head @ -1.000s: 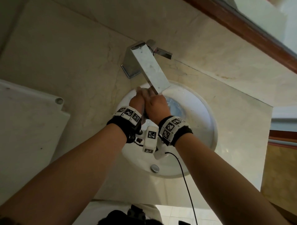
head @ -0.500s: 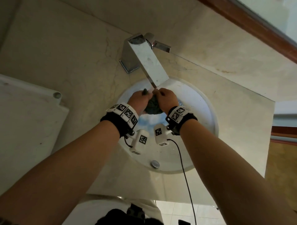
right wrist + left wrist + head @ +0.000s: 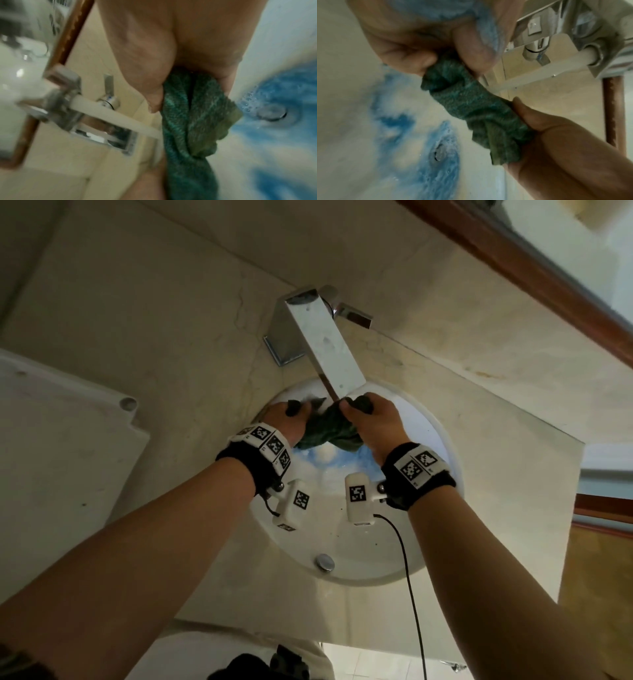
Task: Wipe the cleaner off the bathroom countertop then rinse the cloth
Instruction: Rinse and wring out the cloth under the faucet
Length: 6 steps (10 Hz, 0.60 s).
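Observation:
A dark green cloth [image 3: 329, 429] is stretched and twisted between both hands over the white round sink [image 3: 435, 440], just below the tip of the chrome faucet [image 3: 325, 344]. My left hand [image 3: 291, 419] grips its left end and my right hand [image 3: 368, 419] grips its right end. The left wrist view shows the twisted cloth [image 3: 471, 108] running from the left hand's fingers [image 3: 419, 63] down to the right hand [image 3: 539, 128]. In the right wrist view the cloth [image 3: 192, 121] hangs bunched from the right hand's fist. Blue cleaner water [image 3: 436, 155] pools around the drain [image 3: 272, 113].
The beige marble countertop [image 3: 154, 337] surrounds the sink. A white slab [image 3: 51, 440] lies at the left. The faucet's lever handle [image 3: 352, 314] points right. A wood-framed mirror [image 3: 548, 285] runs along the back right. An overflow cap [image 3: 324, 562] sits on the sink's near wall.
The hands, pressed together under the faucet a second ago, have moved apart, stretching the green cloth between them.

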Motion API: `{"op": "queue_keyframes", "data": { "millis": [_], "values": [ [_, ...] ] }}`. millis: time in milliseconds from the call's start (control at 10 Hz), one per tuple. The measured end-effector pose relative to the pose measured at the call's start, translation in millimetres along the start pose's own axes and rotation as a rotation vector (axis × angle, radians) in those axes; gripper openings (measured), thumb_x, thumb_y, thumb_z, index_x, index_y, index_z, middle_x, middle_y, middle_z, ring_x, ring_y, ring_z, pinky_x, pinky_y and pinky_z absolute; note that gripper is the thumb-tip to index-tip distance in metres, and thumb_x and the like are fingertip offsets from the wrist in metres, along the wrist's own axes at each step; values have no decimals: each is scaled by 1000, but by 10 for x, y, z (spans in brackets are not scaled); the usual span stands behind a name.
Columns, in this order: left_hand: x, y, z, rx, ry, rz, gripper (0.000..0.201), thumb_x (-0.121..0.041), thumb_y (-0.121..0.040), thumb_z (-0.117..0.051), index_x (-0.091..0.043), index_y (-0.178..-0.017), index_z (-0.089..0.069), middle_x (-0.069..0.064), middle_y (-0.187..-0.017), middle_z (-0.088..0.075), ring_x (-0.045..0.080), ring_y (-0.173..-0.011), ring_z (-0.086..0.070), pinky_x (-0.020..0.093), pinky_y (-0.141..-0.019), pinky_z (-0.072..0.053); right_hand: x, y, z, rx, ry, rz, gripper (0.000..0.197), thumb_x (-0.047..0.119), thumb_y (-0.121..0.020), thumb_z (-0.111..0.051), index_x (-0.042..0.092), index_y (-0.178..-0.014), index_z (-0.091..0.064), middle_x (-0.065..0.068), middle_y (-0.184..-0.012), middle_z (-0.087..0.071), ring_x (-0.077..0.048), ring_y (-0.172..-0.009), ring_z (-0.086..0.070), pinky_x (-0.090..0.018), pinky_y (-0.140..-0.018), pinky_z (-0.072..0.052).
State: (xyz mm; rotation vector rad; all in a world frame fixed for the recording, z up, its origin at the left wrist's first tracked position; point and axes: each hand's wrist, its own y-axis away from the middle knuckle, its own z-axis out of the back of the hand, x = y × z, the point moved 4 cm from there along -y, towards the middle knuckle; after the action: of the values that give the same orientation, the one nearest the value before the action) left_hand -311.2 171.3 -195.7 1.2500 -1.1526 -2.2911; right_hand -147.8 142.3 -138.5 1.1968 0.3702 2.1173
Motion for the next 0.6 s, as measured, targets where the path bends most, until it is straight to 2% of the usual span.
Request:
{"op": "queue_keyframes", "data": {
  "millis": [100, 200, 300, 400, 500, 600],
  "values": [
    [74, 18, -106, 224, 486, 288, 56, -62, -95, -39, -16, -119, -59, 7, -113, -63, 30, -103, -57, 44, -87, -49, 130, 124, -123, 141, -379, 10, 31, 10, -83, -71, 0, -111, -60, -24, -106, -68, -37, -99, -67, -53, -89, -54],
    [-41, 129, -221, 561, 1052, 289, 46, -59, -92, -44, -23, -109, -65, 4, -102, -65, 30, -97, -60, 47, -85, -47, 217, 185, -194, 194, -424, 122, 44, 20, -75, -78, 12, -115, -61, -10, -111, -70, -26, -105, -67, -43, -91, -55],
    [-113, 48, -236, 475, 1184, 200, 35, -39, -100, -37, -17, -107, -63, 16, -116, -65, 32, -105, -63, 45, -97, -49, 228, 217, -304, 171, -260, 219, 35, 25, -87, -71, 16, -119, -62, 1, -113, -69, -9, -105, -65, -25, -92, -52],
    [-78, 30, -265, 305, 998, 205, 23, -35, -94, -38, -23, -93, -57, 9, -103, -61, 31, -101, -60, 51, -105, -43, 213, 255, -514, 113, 159, 451, 38, 37, -97, -51, 16, -128, -59, -6, -127, -57, -3, -115, -49, -3, -98, -29],
    [-62, 46, -292, 249, 923, 218, 23, -37, -100, -36, -28, -83, -51, -3, -89, -54, 17, -81, -56, 45, -100, -47, 258, 238, -560, 26, 270, 459, 35, 30, -101, -45, 9, -124, -61, -2, -114, -57, 12, -100, -45, -1, -93, -29],
    [-93, 97, -303, 197, 873, 261, 26, -33, -103, -35, -30, -80, -49, -5, -87, -53, 15, -81, -56, 43, -94, -53, 295, 188, -528, 132, 596, 325, 29, 14, -99, -43, -6, -108, -62, -21, -106, -63, -29, -104, -58, -31, -84, -40]
  ]
}}
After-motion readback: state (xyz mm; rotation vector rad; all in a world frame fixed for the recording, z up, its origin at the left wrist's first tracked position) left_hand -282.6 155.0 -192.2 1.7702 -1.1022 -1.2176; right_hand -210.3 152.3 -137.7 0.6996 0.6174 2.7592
